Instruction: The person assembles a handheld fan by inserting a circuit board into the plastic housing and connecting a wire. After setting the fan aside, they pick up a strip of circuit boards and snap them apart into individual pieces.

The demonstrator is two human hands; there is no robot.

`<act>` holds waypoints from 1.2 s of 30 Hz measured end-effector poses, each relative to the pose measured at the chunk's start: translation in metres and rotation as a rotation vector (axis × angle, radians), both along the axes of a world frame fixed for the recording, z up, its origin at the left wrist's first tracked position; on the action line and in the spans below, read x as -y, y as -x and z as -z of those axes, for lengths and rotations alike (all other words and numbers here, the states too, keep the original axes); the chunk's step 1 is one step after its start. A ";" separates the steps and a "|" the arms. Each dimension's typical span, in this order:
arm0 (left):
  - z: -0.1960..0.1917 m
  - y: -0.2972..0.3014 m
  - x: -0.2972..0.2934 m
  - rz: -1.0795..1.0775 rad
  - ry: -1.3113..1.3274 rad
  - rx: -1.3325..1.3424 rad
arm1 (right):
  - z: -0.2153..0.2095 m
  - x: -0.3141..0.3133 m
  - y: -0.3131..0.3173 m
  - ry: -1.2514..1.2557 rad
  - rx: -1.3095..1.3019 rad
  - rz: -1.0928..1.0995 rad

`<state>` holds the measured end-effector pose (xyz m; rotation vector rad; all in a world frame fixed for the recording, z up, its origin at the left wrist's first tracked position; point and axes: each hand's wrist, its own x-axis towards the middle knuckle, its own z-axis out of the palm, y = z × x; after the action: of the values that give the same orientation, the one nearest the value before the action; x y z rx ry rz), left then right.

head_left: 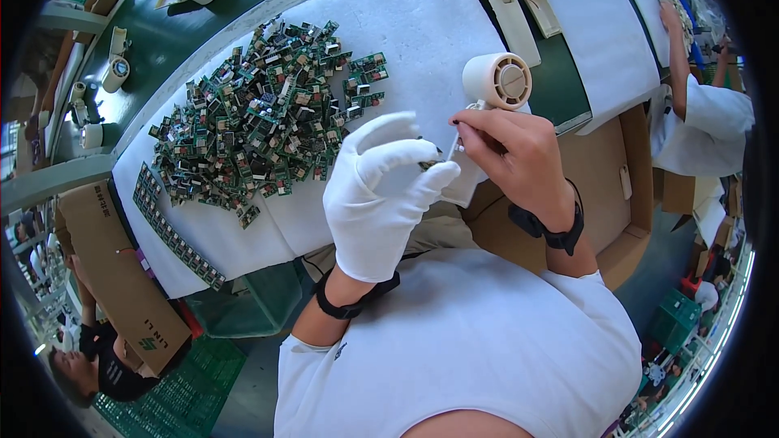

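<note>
My left hand (381, 186), in a white glove, is closed in a pinch on a small dark circuit board (428, 165) that shows only in part between thumb and fingertips. My bare right hand (511, 150) is closed over the handle of a cream handheld fan (497, 81). The round head of the fan sticks out above my right knuckles, and a pale part of the handle shows below the fingers. Between both hands' fingertips, the board sits close beside the pale edge of the handle. My right fingers hide most of the handle.
A heap of green circuit boards (260, 113) covers the white foam sheet (406, 24) at left, with a joined board strip (174, 231) in front. Further fan parts (515, 28) lie at the far right. An open cardboard box (600, 186) stands right; co-workers are at both sides.
</note>
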<state>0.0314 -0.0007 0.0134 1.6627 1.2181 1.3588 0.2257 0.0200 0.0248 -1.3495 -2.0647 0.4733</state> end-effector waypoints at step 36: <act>-0.005 -0.002 0.004 0.184 0.375 0.180 | -0.016 0.011 0.000 -0.056 -0.076 -0.124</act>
<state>0.0338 -0.0044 0.0183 1.3232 1.1064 1.0656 0.2253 0.0085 0.0410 -1.1581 -2.0913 0.5087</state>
